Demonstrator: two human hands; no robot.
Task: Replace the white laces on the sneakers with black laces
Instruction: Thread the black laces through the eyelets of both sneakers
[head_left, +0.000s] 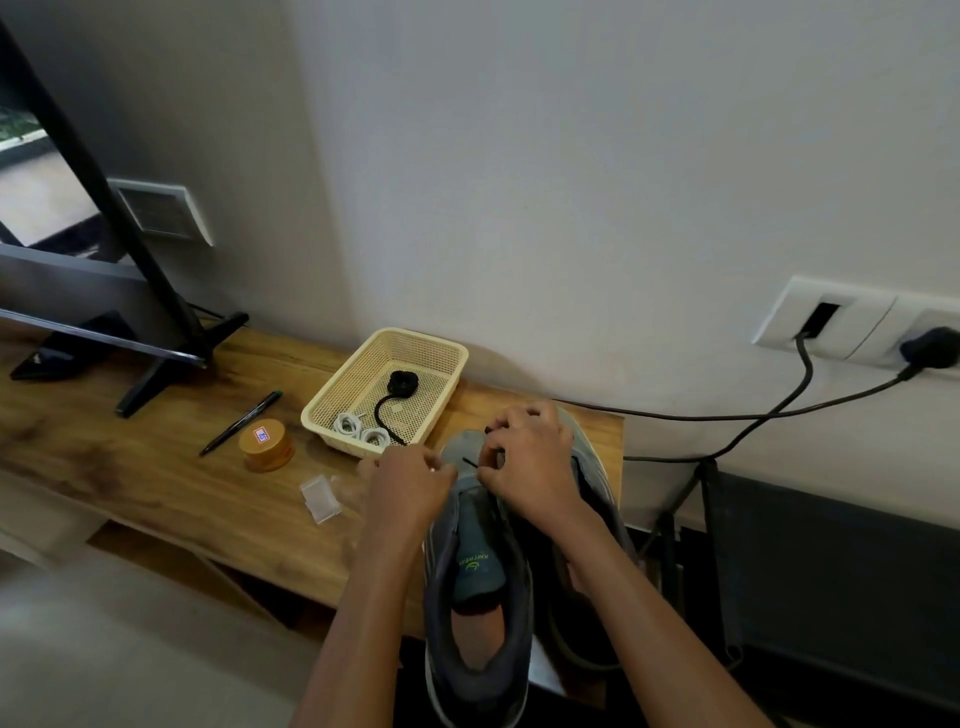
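Head camera looked down on both hands at the far end of the grey sneaker (478, 623), which stood on the near right corner of the wooden table (130, 457), its heel hanging over the near edge and its toe pointing at the wall. Right hand (530, 462) was curled tight, fingertips pinching a black lace (470, 461) just above the lowest eyelets, with a short end poking out between the two hands. Left hand (410, 483) was curled too, knuckles up, pressed against the sneaker's left edge; whether it pinched the lace or the fabric could not be told. A second sneaker (597, 493) sat just beside the first on its right, mostly hidden under the right forearm.

Far left of the hands sat a cream basket (363, 374), and inside it a coiled black lace (402, 383) lay toward the far side, its tail trailing to the near corner. Two bundles of white laces (348, 425) lay in that basket's near end. Left of the basket were a round wooden container (266, 444) and a black pen (241, 423), and a small clear plastic bag (321, 499) lay near the left hand. On the wall at far right, a dark plug (930, 348) sat in a white socket plate (857, 325).
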